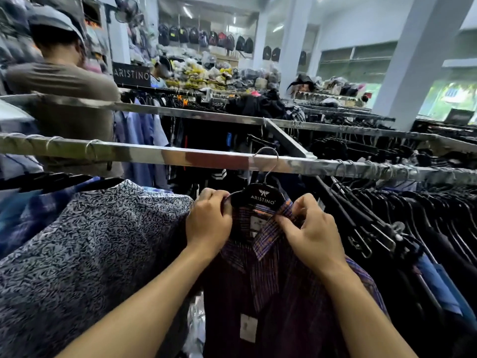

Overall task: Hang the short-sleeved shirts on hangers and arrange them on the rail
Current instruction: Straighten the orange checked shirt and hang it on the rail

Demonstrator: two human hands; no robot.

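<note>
A dark maroon checked shirt (271, 288) hangs on a black ARISTINO hanger (258, 198), whose metal hook sits over the steel rail (154, 154). My left hand (209, 220) grips the left shoulder of the shirt at the hanger's end. My right hand (309, 233) pinches the shirt's collar just right of the hanger's neck. A white tag hangs on the shirt's front. To the left, a grey patterned shirt (85, 244) hangs on the same rail.
Several empty black hangers (387, 215) crowd the rail to the right. A person in a brown top (69, 99) stands behind the rail at the left. More rails with dark clothes run behind. Bags line the far wall.
</note>
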